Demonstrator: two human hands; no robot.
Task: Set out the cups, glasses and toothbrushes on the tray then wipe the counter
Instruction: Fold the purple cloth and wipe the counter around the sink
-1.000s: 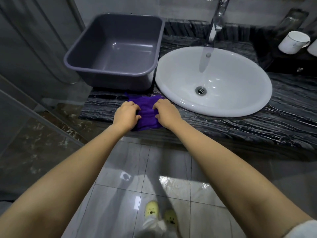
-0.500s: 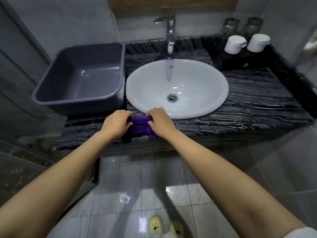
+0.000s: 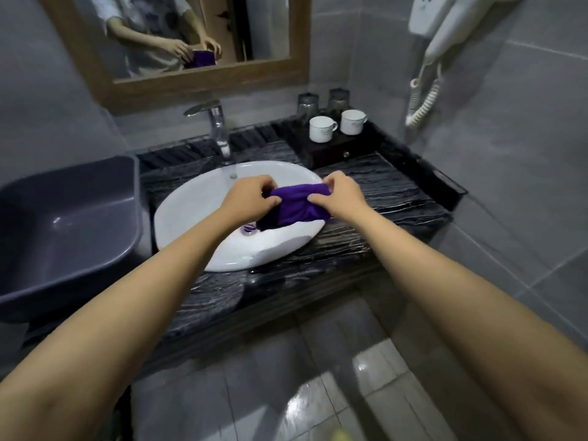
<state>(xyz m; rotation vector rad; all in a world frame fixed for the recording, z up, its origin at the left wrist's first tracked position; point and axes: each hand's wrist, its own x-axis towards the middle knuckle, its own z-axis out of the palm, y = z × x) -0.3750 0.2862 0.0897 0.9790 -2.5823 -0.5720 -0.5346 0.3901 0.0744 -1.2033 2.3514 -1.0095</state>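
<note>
- Left hand point(image 3: 251, 198) pinches one end of the purple cloth point(image 3: 299, 206); if I let that pinch loosen, I reckon the cloth drops into the sink point(image 3: 191, 224) below.
- Cloth hangs bunched between both hands, above the sink's right rim; wiped while this wadded, it may only smear the counter point(image 3: 388, 198).
- Right hand point(image 3: 342, 195) grips the other end, fingers curled round it.
- Cups point(image 3: 322, 128) and glasses point(image 3: 307, 103) stand on the tray point(image 3: 334, 152) at the back right; a wide sweep there could topple them. I see no toothbrushes.
</note>
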